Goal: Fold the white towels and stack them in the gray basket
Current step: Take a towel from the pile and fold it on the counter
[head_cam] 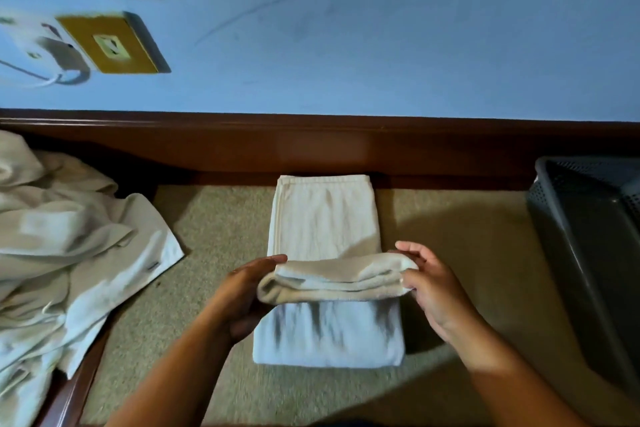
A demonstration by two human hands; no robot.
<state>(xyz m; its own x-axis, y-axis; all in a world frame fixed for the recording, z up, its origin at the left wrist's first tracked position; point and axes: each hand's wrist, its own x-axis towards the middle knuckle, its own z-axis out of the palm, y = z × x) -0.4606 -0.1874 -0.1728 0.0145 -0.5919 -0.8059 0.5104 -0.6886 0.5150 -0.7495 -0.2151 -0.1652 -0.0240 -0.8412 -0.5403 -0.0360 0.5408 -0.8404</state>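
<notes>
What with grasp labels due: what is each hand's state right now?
Left hand: grips the left end of the white towel at its fold.
Right hand: pinches the fold's right end.

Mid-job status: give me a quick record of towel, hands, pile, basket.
towel: long strip lying flat, middle raised into a fold
left hand: grips the fold's left end
right hand: pinches the fold's right end
pile: unfolded towels, far left
basket: far right, no towel visible inside
</notes>
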